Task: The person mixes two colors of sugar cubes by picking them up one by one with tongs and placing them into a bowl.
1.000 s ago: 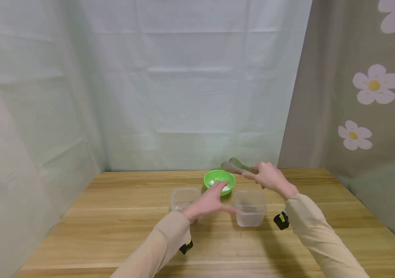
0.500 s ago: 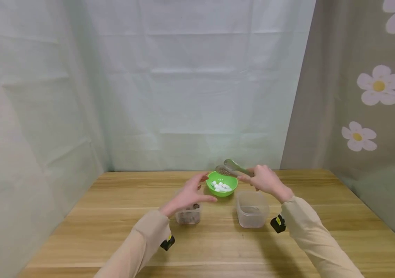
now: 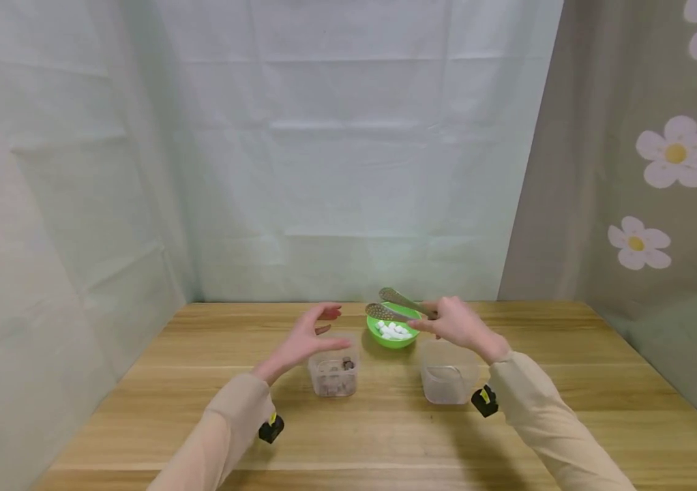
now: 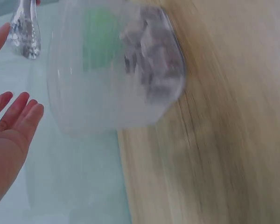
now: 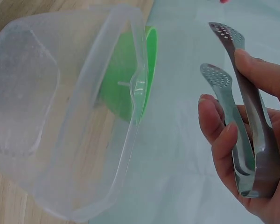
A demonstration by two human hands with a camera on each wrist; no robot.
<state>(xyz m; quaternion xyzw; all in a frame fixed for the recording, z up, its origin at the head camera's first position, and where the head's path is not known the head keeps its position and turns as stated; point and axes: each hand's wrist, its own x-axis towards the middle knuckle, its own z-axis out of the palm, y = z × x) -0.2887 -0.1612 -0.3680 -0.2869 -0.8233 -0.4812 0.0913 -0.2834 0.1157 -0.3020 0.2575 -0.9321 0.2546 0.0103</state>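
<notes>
My right hand (image 3: pixel 455 322) grips metal tongs (image 5: pixel 252 112) with perforated tips, thumb on one arm and fingers round the other. The tongs' tips stand apart, over the far left rim of a green bowl (image 3: pixel 394 343) that holds several white cubes (image 3: pixel 393 331). My left hand (image 3: pixel 303 335) holds nothing, its thumb and fingers spread above the left clear plastic container (image 3: pixel 335 389). Dark brownish pieces (image 4: pixel 154 56) lie in that container. A second clear container (image 5: pixel 23 93) stands below my right hand, with none of those pieces visible in it.
All the containers stand on a wooden table (image 3: pixel 385 443). A pale cloth (image 3: pixel 348 170) hangs behind its far edge, and a brown cloth with flowers (image 3: pixel 637 243) hangs on the right. Each wrist carries a small black camera (image 3: pixel 271 428).
My left hand has moved left, away from the green bowl, to the left container. My right hand has brought the tongs left and slightly down, over the bowl.
</notes>
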